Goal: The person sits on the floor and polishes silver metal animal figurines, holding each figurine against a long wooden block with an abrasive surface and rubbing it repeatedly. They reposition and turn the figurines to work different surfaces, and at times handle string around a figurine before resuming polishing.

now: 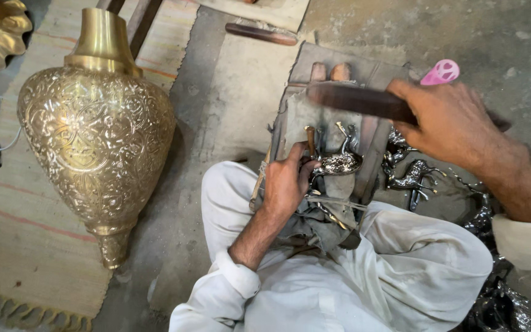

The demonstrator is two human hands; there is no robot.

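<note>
My left hand (287, 181) grips a thin chisel (310, 140) with its tip set on a small silvery animal figure (339, 161). The figure lies on a dark, cloth-wrapped work block (299, 110) between my knees. My right hand (447, 120) is raised over the block and holds a dark wooden mallet (357, 100), blurred by motion, just above the chisel's top. White trousers (401, 264) and white sleeves cover my legs and arms.
A large engraved brass vessel (96, 132) lies on a striped mat (26, 246) at the left. More silvery animal figures (410, 175) lie to the right of the block. A wooden stick (260, 34) lies further back, a pink object (441, 72) near my right hand.
</note>
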